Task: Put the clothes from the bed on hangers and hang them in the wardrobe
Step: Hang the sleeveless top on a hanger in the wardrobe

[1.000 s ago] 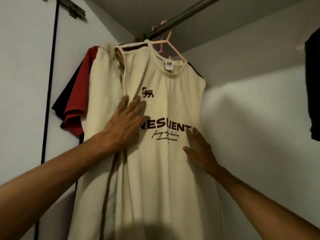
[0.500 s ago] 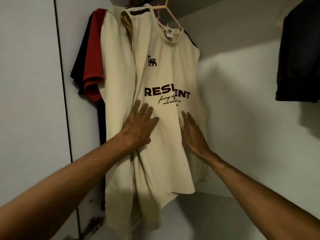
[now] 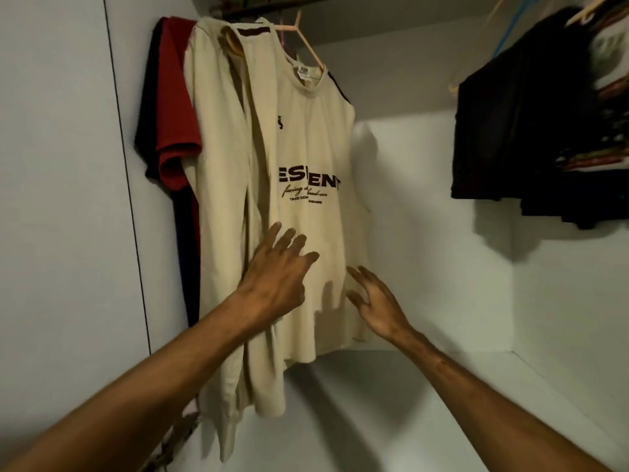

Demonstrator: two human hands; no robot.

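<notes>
a red shirt (image 3: 173, 131) hangs just behind and left of the beige shirt (image 3: 316, 137), close to the pale side panel (image 3: 61, 199), with a darker garment (image 3: 149, 97) showing behind it; well apart to the right, dark clothes (image 3: 510, 131) hang in a bunch, a blue hanger (image 3: 507, 35) among them. a second beige garment (image 3: 221, 165) hangs in front of the shirt's left side and covers the first letters of its print (image 3: 308, 182). the shirt is inside the wardrobe (image 3: 442, 216), on a pink hanger (image 3: 308, 49) hooked on the dark rail (image 3: 258, 6) near its left end; its long axis runs straight down from collar to hem, front turned toward the camera and a little right, hem clear of the white shelf (image 3: 391, 420) below. the cloth is soft and matte with long folds, a round collar and a white neck tag (image 3: 304, 73); the hanger is thin and angular. the left hand (image 3: 275, 277) lies flat on the lower front, fingers straight and spread. the right hand (image 3: 377, 304) is at the lower right edge, fingers spread and slightly bent; whether it touches the cloth i cannot tell
</notes>
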